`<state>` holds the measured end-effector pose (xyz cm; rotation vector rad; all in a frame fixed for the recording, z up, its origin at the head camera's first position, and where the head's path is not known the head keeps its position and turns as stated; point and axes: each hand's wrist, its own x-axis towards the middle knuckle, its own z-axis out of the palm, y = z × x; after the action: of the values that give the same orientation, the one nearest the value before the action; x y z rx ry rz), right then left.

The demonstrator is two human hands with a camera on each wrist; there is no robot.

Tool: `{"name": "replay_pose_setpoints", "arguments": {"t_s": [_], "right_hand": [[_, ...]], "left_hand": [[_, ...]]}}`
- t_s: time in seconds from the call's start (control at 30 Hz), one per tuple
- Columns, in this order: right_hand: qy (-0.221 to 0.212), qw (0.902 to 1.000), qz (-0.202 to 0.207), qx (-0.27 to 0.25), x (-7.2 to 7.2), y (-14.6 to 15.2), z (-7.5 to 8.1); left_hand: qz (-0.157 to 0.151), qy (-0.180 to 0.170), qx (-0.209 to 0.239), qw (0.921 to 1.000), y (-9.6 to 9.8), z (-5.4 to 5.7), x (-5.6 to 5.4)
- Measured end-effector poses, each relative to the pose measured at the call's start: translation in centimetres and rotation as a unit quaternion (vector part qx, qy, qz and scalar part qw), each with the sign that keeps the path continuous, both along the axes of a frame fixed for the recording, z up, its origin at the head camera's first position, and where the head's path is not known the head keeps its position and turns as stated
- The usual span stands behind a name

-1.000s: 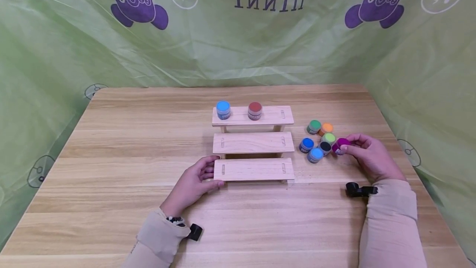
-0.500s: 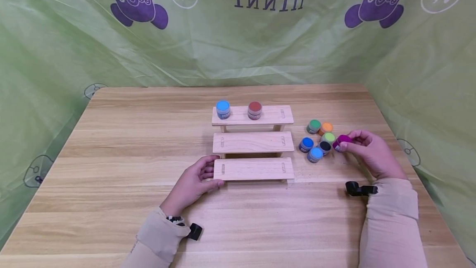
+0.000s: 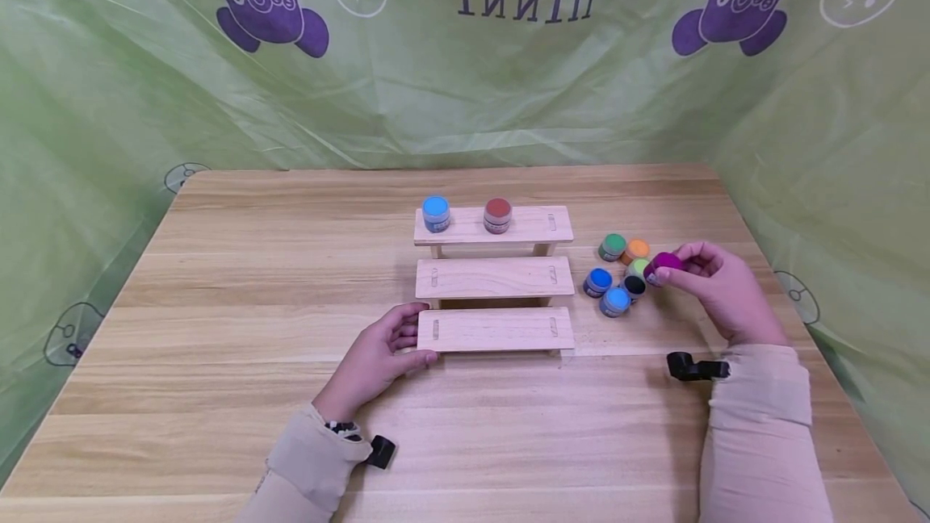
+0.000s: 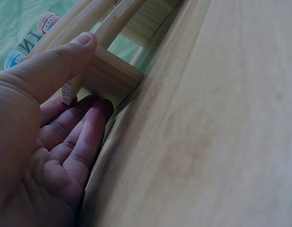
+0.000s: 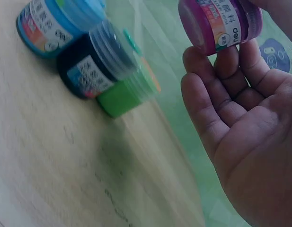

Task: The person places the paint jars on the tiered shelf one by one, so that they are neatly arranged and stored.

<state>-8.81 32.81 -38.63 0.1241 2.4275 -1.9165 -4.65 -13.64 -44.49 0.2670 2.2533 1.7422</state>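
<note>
My right hand (image 3: 726, 289) pinches a magenta paint jar (image 5: 216, 23) between thumb and fingers; in the right wrist view it is lifted off the table and tilted. Close to it stand a black jar (image 5: 96, 64), a light green jar (image 5: 129, 92) and a light blue jar (image 5: 56, 26). My left hand (image 3: 374, 366) grips the left end of the lowest step of a three-step wooden display rack (image 3: 496, 331), thumb at the front and fingers behind. On the rack's top step sit a light blue jar (image 3: 436, 215) and a brownish-red jar (image 3: 497, 216).
Right of the rack, a dark blue jar (image 3: 598, 282), a green jar (image 3: 613, 247) and an orange jar (image 3: 637, 251) belong to the same cluster on the wooden table (image 3: 254, 289). A green printed curtain (image 3: 436, 95) surrounds the table's back and sides.
The magenta jar has risen from the table in my right hand and shifted slightly up and left, now overlapping the light green jar. My left hand has stayed at the rack.
</note>
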Motion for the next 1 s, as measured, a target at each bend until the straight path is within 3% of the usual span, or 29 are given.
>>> {"name": "replay_pose_setpoints", "arguments": {"t_s": [0.07, 0.13, 0.37, 0.6, 1.0], "right_hand": [[0.01, 0.9991, -0.003, -0.041, 0.0, -0.4, 0.1], [0.016, 0.9986, -0.008, -0.05, 0.1, -0.6, 0.3], [0.021, 0.9986, -0.039, 0.027, -0.1, -1.5, 0.8], [0.041, 0.9959, -0.047, 0.065, -0.2, -2.8, 1.2], [0.058, 0.9965, -0.055, -0.027, -0.6, -4.9, 0.9]], "left_hand": [[0.001, 0.0, -0.002, 1.0, 0.0, 0.0, 0.0], [0.002, -0.001, -0.004, 1.0, 0.0, 0.0, 0.0], [0.002, -0.001, -0.004, 1.0, 0.1, 0.0, 0.0], [0.004, -0.003, -0.005, 1.0, 0.0, 0.0, 0.0], [0.002, -0.004, -0.001, 1.0, 0.0, 0.0, 0.0]]}}
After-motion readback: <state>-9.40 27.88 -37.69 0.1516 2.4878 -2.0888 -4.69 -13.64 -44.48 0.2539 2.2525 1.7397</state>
